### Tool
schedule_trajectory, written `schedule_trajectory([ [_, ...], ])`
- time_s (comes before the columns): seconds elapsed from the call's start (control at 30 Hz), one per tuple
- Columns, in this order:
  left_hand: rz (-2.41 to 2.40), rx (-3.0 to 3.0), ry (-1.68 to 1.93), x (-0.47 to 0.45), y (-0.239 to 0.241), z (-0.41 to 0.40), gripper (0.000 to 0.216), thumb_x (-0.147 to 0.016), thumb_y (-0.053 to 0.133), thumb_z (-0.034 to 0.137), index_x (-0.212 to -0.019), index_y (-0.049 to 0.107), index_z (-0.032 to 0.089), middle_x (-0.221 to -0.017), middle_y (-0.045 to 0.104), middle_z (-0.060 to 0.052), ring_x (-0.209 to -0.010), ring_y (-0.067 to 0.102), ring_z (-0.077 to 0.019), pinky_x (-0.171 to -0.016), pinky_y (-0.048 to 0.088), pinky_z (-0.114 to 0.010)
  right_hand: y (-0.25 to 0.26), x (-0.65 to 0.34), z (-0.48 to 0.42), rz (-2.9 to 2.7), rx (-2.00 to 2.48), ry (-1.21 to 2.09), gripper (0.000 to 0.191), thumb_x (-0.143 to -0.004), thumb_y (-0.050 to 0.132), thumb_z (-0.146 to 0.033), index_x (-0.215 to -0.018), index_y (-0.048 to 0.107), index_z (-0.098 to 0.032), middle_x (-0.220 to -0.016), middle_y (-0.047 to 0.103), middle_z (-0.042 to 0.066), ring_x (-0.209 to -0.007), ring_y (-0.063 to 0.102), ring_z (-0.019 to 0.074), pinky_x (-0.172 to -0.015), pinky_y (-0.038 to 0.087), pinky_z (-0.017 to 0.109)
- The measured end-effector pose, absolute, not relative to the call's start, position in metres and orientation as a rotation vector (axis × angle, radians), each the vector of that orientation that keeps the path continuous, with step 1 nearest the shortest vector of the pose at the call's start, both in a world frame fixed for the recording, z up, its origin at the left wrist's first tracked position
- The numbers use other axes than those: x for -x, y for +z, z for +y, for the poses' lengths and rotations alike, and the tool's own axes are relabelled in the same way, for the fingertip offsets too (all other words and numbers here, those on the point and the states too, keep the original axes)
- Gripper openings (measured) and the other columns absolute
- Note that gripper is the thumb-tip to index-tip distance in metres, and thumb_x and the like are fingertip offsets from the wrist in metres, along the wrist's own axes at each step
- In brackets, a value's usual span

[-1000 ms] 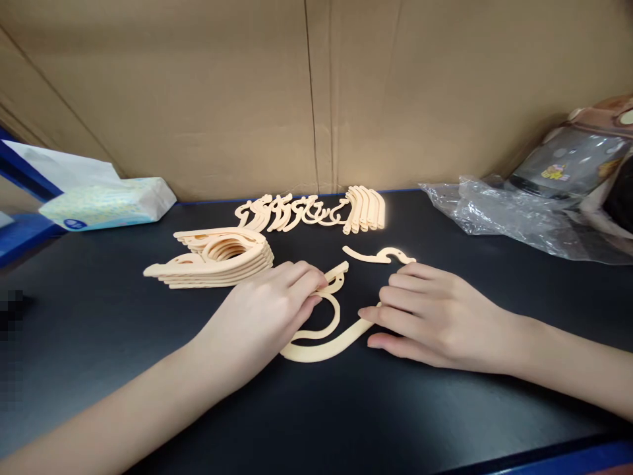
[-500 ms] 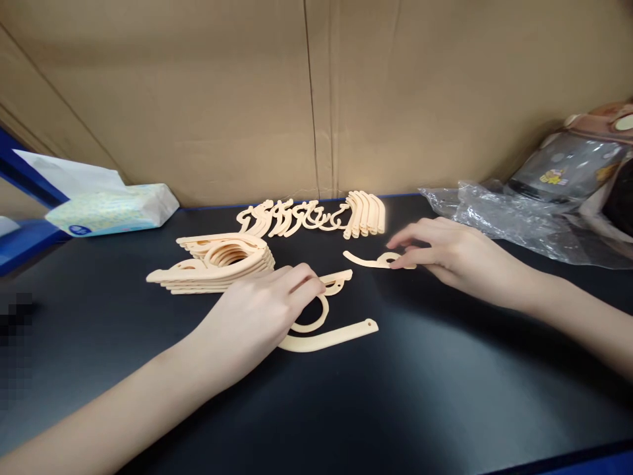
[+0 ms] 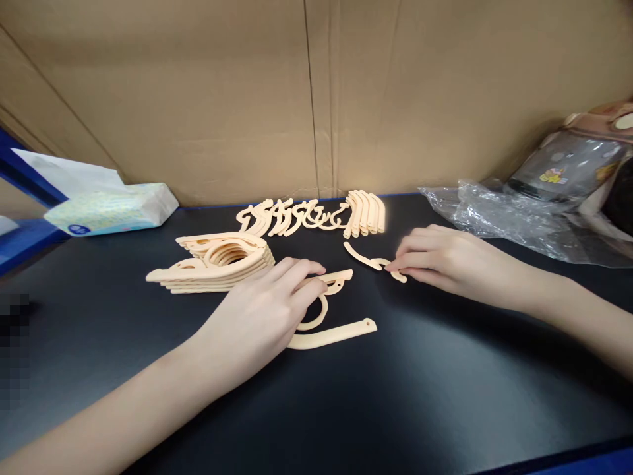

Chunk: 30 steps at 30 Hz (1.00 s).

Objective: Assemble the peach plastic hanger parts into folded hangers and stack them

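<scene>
Low over the black table, my left hand [image 3: 270,300] is closed on a cream plastic folding hanger [image 3: 331,338]. Its straight arm, a ring and a second arm stick out to the right of my fingers; the rest is hidden under my palm. My right hand [image 3: 438,260] pinches one end of a small curved cream hanger piece [image 3: 363,256] between thumb and fingers, just above or on the tabletop. Left of my left hand lies a stack of folded cream hangers [image 3: 212,264].
Several loose curved hanger pieces [image 3: 279,218] lie in a row at the back, beside a bundle of hanger arms [image 3: 364,212]. A tissue pack [image 3: 113,208] sits at the left. Crumpled clear plastic [image 3: 494,214] and a clear container [image 3: 564,165] are at the right, before a cardboard wall [image 3: 222,99].
My right hand has turned the small curved piece, its near end now pointing toward me, and its fingers have closed in. My left hand has shifted slightly on the hanger.
</scene>
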State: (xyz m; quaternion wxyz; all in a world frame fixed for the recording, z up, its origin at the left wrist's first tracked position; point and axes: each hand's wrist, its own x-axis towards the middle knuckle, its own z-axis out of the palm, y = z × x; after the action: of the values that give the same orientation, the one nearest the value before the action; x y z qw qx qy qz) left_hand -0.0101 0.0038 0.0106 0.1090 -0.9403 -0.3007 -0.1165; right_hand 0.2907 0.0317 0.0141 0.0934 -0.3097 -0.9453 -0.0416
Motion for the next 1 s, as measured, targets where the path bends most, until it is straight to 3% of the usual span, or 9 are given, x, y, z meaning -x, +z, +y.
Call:
schedule_trajectory([
  [0.23, -0.779, 2.972, -0.479, 0.000, 0.008, -0.009, 0.019, -0.099, 0.041, 0.022, -0.094, 0.059, 0.016, -0.120, 0.060, -0.011, -0.116, 0.054, -0.0234, -0.095, 0.047, -0.036, 0.014, -0.270, 0.012, -2.779, 0.796, -0.054, 0.028, -0.100, 0.045, -0.028, -0.091, 0.070, -0.018, -0.082, 0.064, 0.004, -0.077, 0.055, 0.0170, -0.071, 0.041, 0.031],
  [0.37, -0.761, 3.071, -0.473, -0.003, 0.005, -0.014, 0.012, -0.096, 0.047, 0.024, -0.099, 0.055, 0.015, -0.123, 0.058, -0.012, -0.122, 0.050, -0.0236, -0.104, 0.042, -0.038, 0.010, -0.259, 0.004, -2.740, 0.712, -0.081, 0.032, -0.100, 0.044, -0.028, -0.083, 0.067, -0.016, -0.078, 0.062, 0.003, -0.072, 0.052, 0.0154, -0.067, 0.039, 0.030],
  [0.5, -0.821, 3.106, -0.452, -0.002, 0.003, -0.012, 0.015, -0.094, 0.053, 0.027, -0.103, 0.053, 0.015, -0.124, 0.056, -0.014, -0.128, 0.044, -0.0258, -0.105, 0.041, -0.040, 0.010, -0.258, 0.002, -2.732, 0.689, -0.140, 0.026, -0.099, 0.046, -0.028, -0.093, 0.068, -0.016, -0.095, 0.063, 0.008, -0.080, 0.053, 0.0176, -0.071, 0.042, 0.031],
  [0.6, -0.846, 3.156, -0.412, -0.002, 0.002, -0.010, 0.009, -0.095, 0.050, 0.026, -0.096, 0.053, 0.017, -0.125, 0.055, -0.013, -0.134, 0.038, -0.0257, -0.105, 0.041, -0.041, 0.010, -0.258, 0.002, -2.734, 0.675, -0.115, 0.021, -0.097, 0.048, -0.025, -0.095, 0.068, -0.017, -0.107, 0.063, 0.010, -0.088, 0.056, 0.0196, -0.075, 0.045, 0.034],
  [0.73, -0.863, 3.159, -0.444, -0.003, 0.000, -0.010, 0.007, -0.095, 0.049, 0.024, -0.090, 0.051, 0.019, -0.136, 0.049, -0.014, -0.142, 0.027, -0.0257, -0.112, 0.035, -0.045, 0.008, -0.256, 0.002, -2.621, 0.669, -0.063, 0.013, -0.089, 0.053, -0.017, -0.081, 0.063, -0.015, -0.098, 0.065, 0.009, -0.085, 0.056, 0.0187, -0.075, 0.047, 0.033],
  [0.83, -0.908, 3.148, -0.446, -0.003, -0.002, -0.010, 0.007, -0.095, 0.049, 0.024, -0.091, 0.050, 0.019, -0.144, 0.043, -0.013, -0.143, 0.025, -0.0264, -0.115, 0.029, -0.050, 0.007, -0.255, 0.002, -2.582, 0.674, -0.039, 0.009, -0.085, 0.051, -0.012, -0.082, 0.059, -0.015, -0.092, 0.065, 0.008, -0.081, 0.055, 0.0178, -0.072, 0.046, 0.031],
  [1.0, -0.929, 3.146, -0.404, -0.002, -0.004, -0.009, 0.011, -0.099, 0.043, 0.026, -0.093, 0.048, 0.019, -0.145, 0.042, -0.013, -0.142, 0.030, -0.0264, -0.115, 0.030, -0.052, 0.003, -0.255, 0.005, -2.604, 0.720, -0.080, 0.014, -0.093, 0.045, -0.015, -0.083, 0.054, -0.016, -0.078, 0.061, 0.004, -0.068, 0.053, 0.0150, -0.064, 0.043, 0.029],
])
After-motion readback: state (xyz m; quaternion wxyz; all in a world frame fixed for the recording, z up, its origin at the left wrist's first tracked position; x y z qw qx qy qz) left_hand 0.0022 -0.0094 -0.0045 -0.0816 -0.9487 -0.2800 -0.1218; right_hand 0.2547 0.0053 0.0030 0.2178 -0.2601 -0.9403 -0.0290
